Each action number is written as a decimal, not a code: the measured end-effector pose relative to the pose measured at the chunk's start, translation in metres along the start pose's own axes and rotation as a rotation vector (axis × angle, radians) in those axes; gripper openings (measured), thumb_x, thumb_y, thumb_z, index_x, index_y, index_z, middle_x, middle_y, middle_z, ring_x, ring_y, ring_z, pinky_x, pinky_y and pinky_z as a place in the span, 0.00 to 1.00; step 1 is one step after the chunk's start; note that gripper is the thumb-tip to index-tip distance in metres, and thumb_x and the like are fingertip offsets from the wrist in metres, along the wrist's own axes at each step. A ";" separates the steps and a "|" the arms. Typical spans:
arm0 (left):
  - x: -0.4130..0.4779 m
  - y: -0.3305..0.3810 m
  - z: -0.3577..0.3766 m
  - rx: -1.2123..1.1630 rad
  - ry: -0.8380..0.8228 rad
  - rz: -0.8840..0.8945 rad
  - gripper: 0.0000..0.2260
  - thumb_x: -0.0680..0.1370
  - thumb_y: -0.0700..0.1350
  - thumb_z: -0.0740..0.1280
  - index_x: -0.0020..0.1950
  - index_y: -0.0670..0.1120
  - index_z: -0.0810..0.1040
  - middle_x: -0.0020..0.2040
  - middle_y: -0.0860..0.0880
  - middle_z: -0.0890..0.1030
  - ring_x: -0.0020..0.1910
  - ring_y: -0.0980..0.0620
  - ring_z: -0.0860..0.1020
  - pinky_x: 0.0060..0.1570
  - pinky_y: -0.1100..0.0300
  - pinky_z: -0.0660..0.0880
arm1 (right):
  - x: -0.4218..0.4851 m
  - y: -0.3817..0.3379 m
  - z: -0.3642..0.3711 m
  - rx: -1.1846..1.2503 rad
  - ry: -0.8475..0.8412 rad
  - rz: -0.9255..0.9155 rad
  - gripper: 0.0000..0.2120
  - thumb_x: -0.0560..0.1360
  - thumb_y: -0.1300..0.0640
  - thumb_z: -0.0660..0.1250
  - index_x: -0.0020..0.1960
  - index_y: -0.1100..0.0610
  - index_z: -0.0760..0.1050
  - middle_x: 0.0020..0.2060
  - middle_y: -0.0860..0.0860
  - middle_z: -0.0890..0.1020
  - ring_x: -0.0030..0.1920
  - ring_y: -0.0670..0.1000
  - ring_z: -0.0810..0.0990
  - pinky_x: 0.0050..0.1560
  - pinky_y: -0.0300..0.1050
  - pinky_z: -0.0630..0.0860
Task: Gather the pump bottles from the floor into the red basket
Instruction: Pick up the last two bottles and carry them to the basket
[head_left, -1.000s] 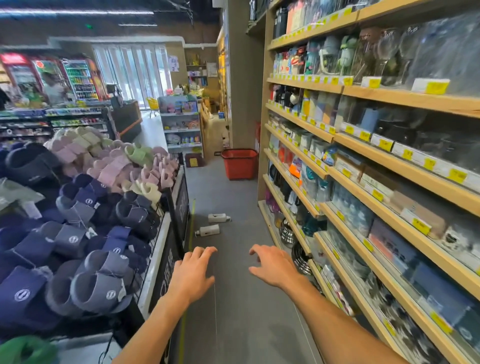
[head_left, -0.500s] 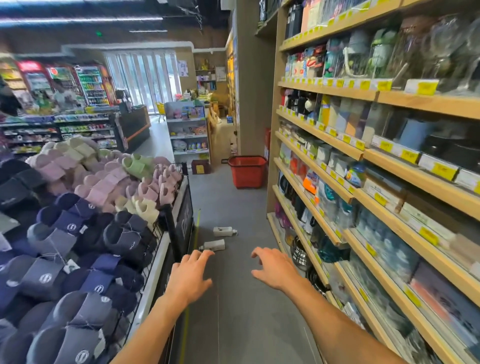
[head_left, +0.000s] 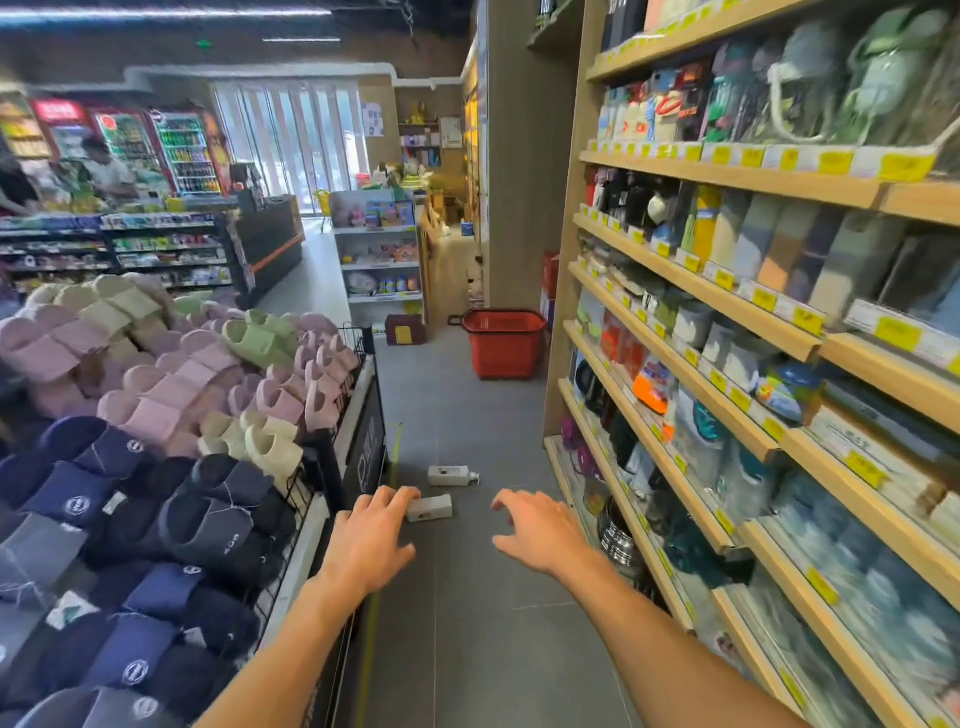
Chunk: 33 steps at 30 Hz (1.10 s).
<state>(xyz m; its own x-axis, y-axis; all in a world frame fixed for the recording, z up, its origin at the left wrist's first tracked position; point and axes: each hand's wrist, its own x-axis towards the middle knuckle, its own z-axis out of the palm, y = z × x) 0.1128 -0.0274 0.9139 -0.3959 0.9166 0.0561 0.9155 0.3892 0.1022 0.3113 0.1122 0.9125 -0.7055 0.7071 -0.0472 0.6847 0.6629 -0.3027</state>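
Note:
Two white pump bottles lie on their sides on the grey aisle floor: the nearer bottle (head_left: 431, 507) and the farther bottle (head_left: 451, 476) with its pump pointing right. The red basket (head_left: 503, 343) stands on the floor farther down the aisle, beside the wooden shelf end. My left hand (head_left: 371, 540) is stretched forward, fingers relaxed, and its fingertips overlap the nearer bottle's left end in the view. My right hand (head_left: 535, 530) is held out to the right of the bottles, fingers spread and slightly bent, holding nothing.
A wire bin of slippers (head_left: 171, 441) lines the aisle's left side. Wooden shelves (head_left: 727, 374) stocked with goods line the right. A small display rack (head_left: 382, 260) and a dark box (head_left: 405, 330) stand beyond the basket. People stand at the far left counter.
The view has advanced down the aisle; the bottles and basket appear closer. My left hand now overlaps the nearer bottle. Both hands stay outstretched and hold nothing.

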 end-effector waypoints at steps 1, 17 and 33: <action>0.012 -0.005 -0.001 -0.006 0.003 0.002 0.31 0.77 0.54 0.69 0.77 0.58 0.59 0.72 0.53 0.69 0.70 0.46 0.69 0.66 0.47 0.70 | 0.013 0.000 0.000 -0.003 0.002 0.006 0.23 0.77 0.45 0.68 0.71 0.47 0.71 0.62 0.49 0.81 0.63 0.55 0.77 0.64 0.56 0.73; 0.204 -0.068 -0.001 -0.031 -0.023 0.062 0.31 0.78 0.54 0.68 0.77 0.57 0.59 0.73 0.51 0.68 0.71 0.45 0.68 0.67 0.44 0.68 | 0.208 -0.005 -0.019 -0.030 0.017 0.050 0.22 0.78 0.46 0.68 0.69 0.48 0.71 0.61 0.50 0.80 0.61 0.56 0.77 0.60 0.54 0.74; 0.422 -0.056 0.021 -0.030 -0.064 0.024 0.30 0.77 0.52 0.69 0.76 0.58 0.59 0.73 0.50 0.68 0.71 0.44 0.68 0.67 0.44 0.68 | 0.417 0.075 -0.040 -0.039 -0.024 0.039 0.24 0.77 0.45 0.68 0.71 0.48 0.70 0.63 0.50 0.79 0.64 0.56 0.76 0.59 0.53 0.72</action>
<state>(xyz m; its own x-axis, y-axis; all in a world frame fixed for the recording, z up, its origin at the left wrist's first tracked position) -0.1038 0.3399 0.9114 -0.3677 0.9299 -0.0049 0.9216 0.3651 0.1318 0.0758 0.4669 0.9080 -0.6818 0.7271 -0.0809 0.7183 0.6443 -0.2626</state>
